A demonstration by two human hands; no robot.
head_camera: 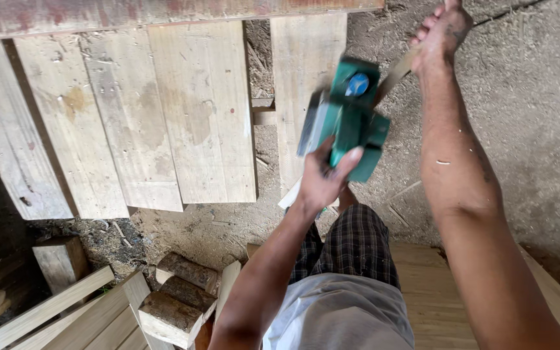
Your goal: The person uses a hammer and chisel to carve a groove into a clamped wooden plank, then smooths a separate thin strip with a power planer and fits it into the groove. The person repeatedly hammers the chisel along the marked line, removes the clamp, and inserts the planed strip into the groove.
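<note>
Grey shirt and checked shorts fill the bottom edge, below two bare arms reaching out.
At far left, pale rough-sawn wooden planks [131, 116] lie side by side on the sawdust-covered floor [526, 129]. Centre, the left hand [322, 178] has its grip closed around a blurred green electric hand planer [345, 116], above a plank. Right hand [442, 32] wraps a thin wooden strip [396, 72].

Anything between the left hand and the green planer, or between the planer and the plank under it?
Nothing visible. The left hand already grips the green power planer, which hangs over the pale plank with no object between. The right hand holds a thin wooden strip beside it.
</note>
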